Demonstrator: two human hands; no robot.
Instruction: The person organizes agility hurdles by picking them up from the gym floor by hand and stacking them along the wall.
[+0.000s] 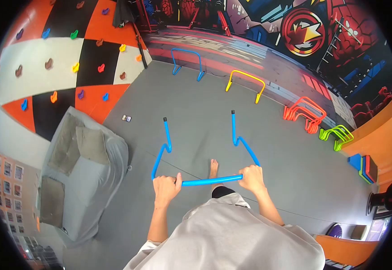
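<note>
A blue training hurdle (211, 181) is held up in front of my body, its two bent legs with black end caps pointing away from me. My left hand (167, 188) is wrapped round the left end of its crossbar, near the corner. At the opposite corner, my right hand (252, 178) grips the bar with fingers closed. Below the bar, a bare foot (214, 168) shows on the grey floor.
Another blue hurdle (187, 50) and a yellow hurdle (248, 74) stand by the mural wall. Red hurdles (304, 112) and green hurdles (337, 134) are grouped at right. A covered sofa (94, 180) stands left, with a phone (126, 118) on the floor nearby.
</note>
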